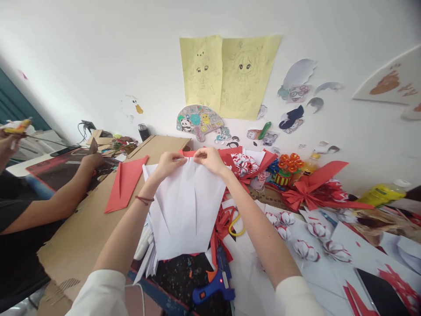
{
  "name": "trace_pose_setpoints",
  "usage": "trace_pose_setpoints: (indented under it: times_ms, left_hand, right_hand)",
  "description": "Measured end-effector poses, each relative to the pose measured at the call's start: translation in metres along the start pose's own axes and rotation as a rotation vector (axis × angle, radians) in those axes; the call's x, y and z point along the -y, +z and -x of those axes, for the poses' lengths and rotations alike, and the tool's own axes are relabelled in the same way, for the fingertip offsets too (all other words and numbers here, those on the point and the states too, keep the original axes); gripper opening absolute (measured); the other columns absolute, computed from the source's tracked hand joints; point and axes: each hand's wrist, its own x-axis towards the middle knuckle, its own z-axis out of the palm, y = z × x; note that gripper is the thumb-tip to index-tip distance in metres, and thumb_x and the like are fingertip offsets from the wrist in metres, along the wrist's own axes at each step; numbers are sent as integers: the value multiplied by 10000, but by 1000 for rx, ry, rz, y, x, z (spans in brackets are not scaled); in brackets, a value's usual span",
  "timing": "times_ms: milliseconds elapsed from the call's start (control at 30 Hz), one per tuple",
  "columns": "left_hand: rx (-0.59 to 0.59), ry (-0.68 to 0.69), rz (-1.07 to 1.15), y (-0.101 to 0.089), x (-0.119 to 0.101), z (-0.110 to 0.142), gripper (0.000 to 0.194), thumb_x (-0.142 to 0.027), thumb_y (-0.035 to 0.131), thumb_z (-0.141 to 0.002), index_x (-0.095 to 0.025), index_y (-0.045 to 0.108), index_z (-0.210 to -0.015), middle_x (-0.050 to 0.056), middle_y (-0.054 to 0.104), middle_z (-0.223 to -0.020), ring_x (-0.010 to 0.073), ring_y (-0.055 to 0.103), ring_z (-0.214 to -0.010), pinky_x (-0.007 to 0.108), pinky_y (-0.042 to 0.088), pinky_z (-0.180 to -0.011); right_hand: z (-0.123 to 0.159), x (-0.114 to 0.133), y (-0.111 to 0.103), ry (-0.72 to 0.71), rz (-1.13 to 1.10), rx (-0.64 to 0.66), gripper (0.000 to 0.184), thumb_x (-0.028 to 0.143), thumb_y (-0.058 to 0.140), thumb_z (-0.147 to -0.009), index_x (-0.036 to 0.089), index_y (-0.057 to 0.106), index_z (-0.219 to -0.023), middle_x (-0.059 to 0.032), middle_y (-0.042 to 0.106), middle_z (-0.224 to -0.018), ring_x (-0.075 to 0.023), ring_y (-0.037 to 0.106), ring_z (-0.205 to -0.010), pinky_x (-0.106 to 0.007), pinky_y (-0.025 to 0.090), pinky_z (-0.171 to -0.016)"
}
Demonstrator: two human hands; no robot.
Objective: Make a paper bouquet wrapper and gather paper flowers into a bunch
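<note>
Fingers of the left hand (170, 164) and right hand (212, 161) pinch, narrowly closed, the upper edge of a pleated white paper sheet (180, 210). The sheet extends below the fingertips, toward the wearer. Near its lower edge lies a blue glue gun (215, 283); at left, folded red paper (128, 182) on cardboard (88, 232); at right, red-and-white paper flowers (306, 250).

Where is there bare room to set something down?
On the cardboard sheet, between the red folded paper, the left forearm and the sheet's ragged edge. It's crowded to the right with paper flowers and a yellow bottle; by the white folded paper is a blue glue gun.
</note>
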Motion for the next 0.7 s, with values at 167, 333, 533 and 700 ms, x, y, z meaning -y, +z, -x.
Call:
trace_pose_setpoints:
  times_ms: [167,333,533,700]
  left_hand:
    - [-5,-16,-8,1,0,-1,382,-486,615,-771,-145,771,-846,47,748,-851,232,635,-818,278,420,-665]
    - [-6,-25,8,3,4,-3,372,-463,610,-772,-141,770,-863,48,754,-875,236,642,-841,282,435,-702]
    - [10,-6,50,5,-3,1,354,-448,604,-776,-138,760,-848,49,741,-847,229,629,-829,281,437,-705]
    - [46,-4,111,1,-15,6,369,-476,607,-796,-136,747,-833,42,716,-818,200,601,-779,266,418,-671]
  right_hand:
    - [1,3,-3,-14,-25,6,80,198,675,-738,123,685,-763,-17,664,-772,-104,558,-714,-212,421,-686]
    - [4,8,-7,-24,-52,38,82,191,671,-749,117,674,-787,-18,671,-795,-105,577,-723,-207,445,-697]
    - [1,5,-5,-16,30,4,96,224,702,-779,138,697,-821,-24,691,-834,-124,607,-772,-223,465,-732]
    - [-4,-9,4,29,154,-76,96,249,758,-772,168,722,-807,-28,698,-825,-139,609,-763,-253,464,-750]
